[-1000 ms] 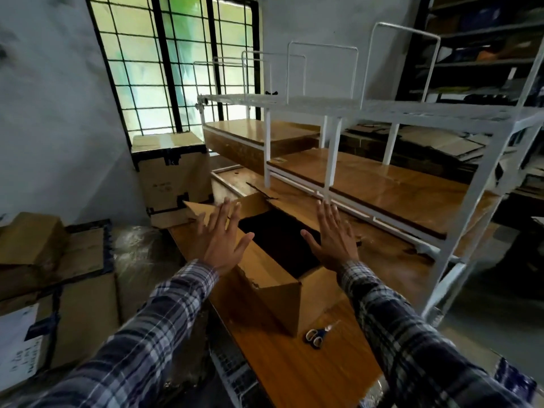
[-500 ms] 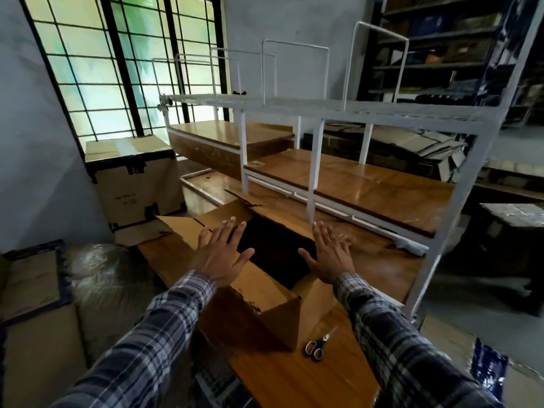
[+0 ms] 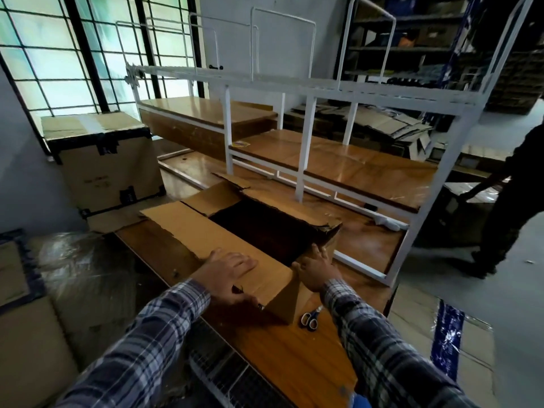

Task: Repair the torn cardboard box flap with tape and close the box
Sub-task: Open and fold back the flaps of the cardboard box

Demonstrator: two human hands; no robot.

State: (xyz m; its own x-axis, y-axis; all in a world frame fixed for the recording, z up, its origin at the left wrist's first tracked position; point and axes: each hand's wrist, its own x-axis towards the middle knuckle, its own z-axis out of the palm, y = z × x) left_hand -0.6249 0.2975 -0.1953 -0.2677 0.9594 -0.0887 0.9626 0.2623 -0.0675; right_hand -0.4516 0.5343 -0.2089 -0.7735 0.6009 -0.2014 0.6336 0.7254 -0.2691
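**Both hands on an open cardboard box, flaps not yet closed**

Left hand (image 3: 228, 270) laid on the near-left flap (image 3: 206, 234), fingers fairly straight across the top, thumb apparently hooked under the near edge; a light pinch at most, cannot tell for sure. Right hand (image 3: 316, 270) set against the box's near-right corner, fingers reaching to the rim, holding nothing closed.

Cardboard box (image 3: 282, 301) standing open on the wooden table (image 3: 294, 354), dark inside, near the front edge. Probably light and easy to shove, so worth steadying with one hand while working. Corrugated board stiff along a panel but soft and ragged where torn; far-right flap edge (image 3: 326, 223) visibly frayed. Best held flat by the sound part of a flap, close to the fold, not by the torn lip.

Count: one open box, two hands, one pair of scissors (image 3: 309, 316) just beside the box on the table, one taped carton (image 3: 103, 160) well behind left. No tape roll visible. Another person (image 3: 512, 201) at the right edge.
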